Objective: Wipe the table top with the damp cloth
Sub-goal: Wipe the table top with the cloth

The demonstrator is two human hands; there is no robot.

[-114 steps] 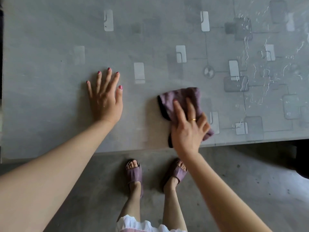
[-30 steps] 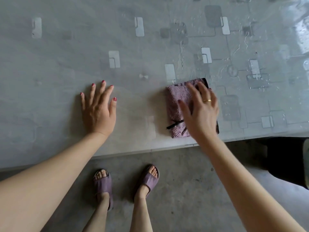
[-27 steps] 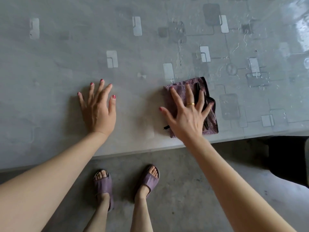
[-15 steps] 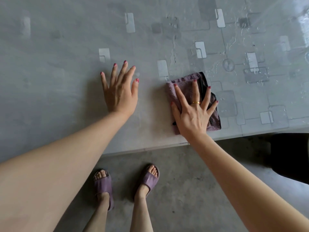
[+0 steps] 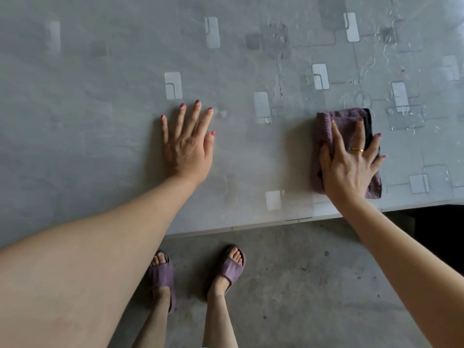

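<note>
Two hands are being pressed flat on the table top (image 5: 100,121), well apart from each other. The left hand (image 5: 187,149) is being held palm down on bare surface, fingers extended and slightly spread, with nothing gripped. The right hand (image 5: 349,167) is being laid palm down over the damp cloth (image 5: 324,131), fingers splayed wide across it; the cloth is being pinned beneath the palm rather than clutched. A gold ring (image 5: 357,150) is being worn on one finger of that hand.

The cloth, purple with a dark edge, is being kept folded into an upright oblong near the table's front edge, toward the right side of the view.

The table top is being shown as grey and glossy, printed with pale rectangles and thin linked outlines. Water streaks and droplets (image 5: 376,61) are being seen across the far right portion, beyond and beside the cloth; the left portion is appearing dull and unmarked.

Below the front edge, a grey concrete floor (image 5: 301,285) with small dark specks is being exposed. Purple slide sandals (image 5: 228,268) are being worn on both feet there. A dark object (image 5: 442,232) at the right, under the table edge, cannot be identified
</note>
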